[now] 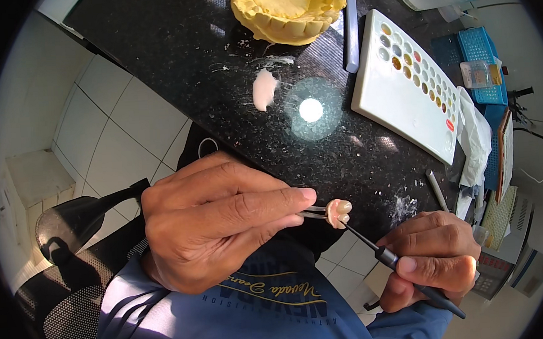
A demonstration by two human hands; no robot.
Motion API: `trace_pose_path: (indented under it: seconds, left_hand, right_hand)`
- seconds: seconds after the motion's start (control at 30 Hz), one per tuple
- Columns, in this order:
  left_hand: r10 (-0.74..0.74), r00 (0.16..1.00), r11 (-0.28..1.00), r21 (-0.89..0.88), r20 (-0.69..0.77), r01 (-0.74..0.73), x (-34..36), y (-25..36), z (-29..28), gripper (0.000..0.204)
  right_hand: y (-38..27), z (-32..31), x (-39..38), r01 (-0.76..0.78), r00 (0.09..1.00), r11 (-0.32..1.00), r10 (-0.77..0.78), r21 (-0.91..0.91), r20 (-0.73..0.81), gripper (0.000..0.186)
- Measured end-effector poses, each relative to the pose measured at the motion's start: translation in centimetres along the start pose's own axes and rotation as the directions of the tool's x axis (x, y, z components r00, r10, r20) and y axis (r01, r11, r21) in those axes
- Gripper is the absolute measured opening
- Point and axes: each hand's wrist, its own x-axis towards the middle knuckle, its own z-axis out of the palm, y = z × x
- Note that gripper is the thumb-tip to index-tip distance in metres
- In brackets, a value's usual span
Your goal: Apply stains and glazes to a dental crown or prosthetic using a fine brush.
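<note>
My left hand [225,219] is closed on metal tweezers [312,212], with thumb and fingers pressed together along them. At their tips sits a small dental piece [334,214] with pale teeth on a pink gum-coloured base. My right hand [432,259] grips a thin-tipped dental tool [387,257] with a dark handle, pen-fashion. Its fine point reaches the lower tooth of the piece; whether it is a brush or a probe is too small to tell. Both hands are close together over my lap, at the near edge of the dark worktop [218,104].
A yellow plaster dental model [290,13] sits at the far side. Nearer lie a pink smear of paste [265,90] and a bright round light spot [311,110]. On the right are a white palette [403,93] with coloured wells, white tissue [473,129] and blue baskets [480,48].
</note>
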Motion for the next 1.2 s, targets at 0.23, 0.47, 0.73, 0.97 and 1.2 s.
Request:
trace_pose_path:
  seconds: [0.23, 0.47, 0.73, 0.97, 1.2]
  left_hand:
    - [-0.008, 1.0, 1.0, 0.001, -0.001, 0.008, -0.04, 0.0, 0.03, 0.025]
    - [-0.009, 1.0, 1.0, 0.0, 0.007, 0.009, -0.05, -0.05, -0.01, 0.024]
    - [-0.008, 1.0, 1.0, 0.0, 0.004, 0.008, -0.08, -0.09, -0.04, 0.025]
    - [-0.005, 1.0, 1.0, 0.005, 0.002, 0.004, -0.07, -0.1, 0.0, 0.026]
    - [0.003, 1.0, 1.0, 0.017, 0.004, -0.003, -0.03, -0.07, -0.01, 0.027]
  right_hand:
    - [0.02, 0.06, 0.11, -0.004, 1.0, 1.0, 0.004, -0.014, 0.006, 0.017]
    - [-0.24, 0.1, 0.16, -0.016, 1.0, 0.999, 0.016, -0.044, 0.003, 0.017]
    - [-0.28, 0.26, 0.28, -0.018, 1.0, 0.999, 0.018, -0.05, -0.004, 0.017]
    - [-0.18, 0.27, 0.31, -0.013, 1.0, 0.999, 0.013, -0.051, 0.001, 0.018]
    - [-0.21, 0.35, 0.28, -0.026, 1.0, 0.999, 0.026, -0.04, -0.006, 0.017]
